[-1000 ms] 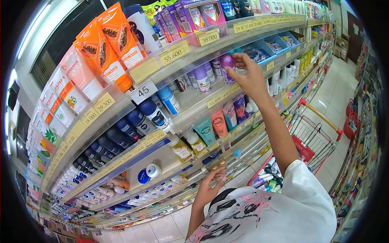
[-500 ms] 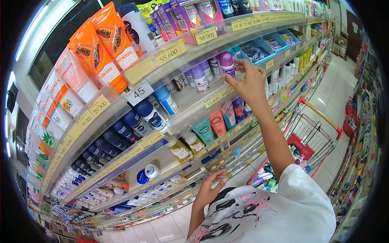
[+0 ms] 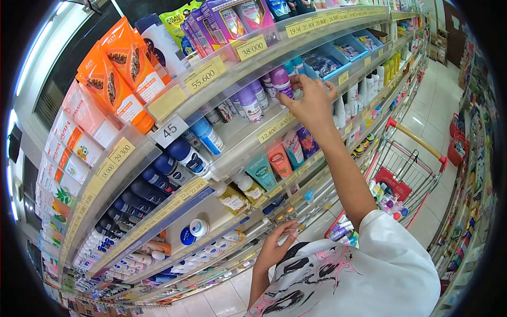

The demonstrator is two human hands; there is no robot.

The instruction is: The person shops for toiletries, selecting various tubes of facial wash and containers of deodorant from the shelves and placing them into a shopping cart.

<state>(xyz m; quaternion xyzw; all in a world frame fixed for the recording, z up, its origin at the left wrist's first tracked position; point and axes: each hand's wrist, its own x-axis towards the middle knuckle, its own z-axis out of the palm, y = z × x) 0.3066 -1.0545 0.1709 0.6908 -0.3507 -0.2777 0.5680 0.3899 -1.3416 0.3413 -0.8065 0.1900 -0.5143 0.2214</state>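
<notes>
On the upper-middle shelf stands a roll-on deodorant bottle [image 3: 281, 80] with a magenta-purple cap. My right hand [image 3: 312, 103] closes on its right side, thumb at the front and fingertips near the cap. Just left of it are roll-on bottles with lilac caps [image 3: 249, 103] and white labels. My left hand [image 3: 277, 244] hangs low in front of my shirt, beside the lower shelves, fingers loosely stretched and nothing in them. Below the right hand's shelf is a row of upright tubes, among them a coral tube [image 3: 279, 158] and a teal tube [image 3: 261, 174].
A shopping cart [image 3: 404, 174] holding several bottles stands in the aisle to my right. Blue trays [image 3: 325, 62] sit right of my right hand. Orange papaya tubes [image 3: 124, 68] line the upper left shelf. Price labels [image 3: 274, 129] run along the shelf edges. Red baskets [image 3: 457, 148] are farther off.
The view has shifted slightly, so the shelf sits a little farther left. My right hand stays at the purple-capped bottle, its fingers curled closer around it. My left hand is nearly unchanged.
</notes>
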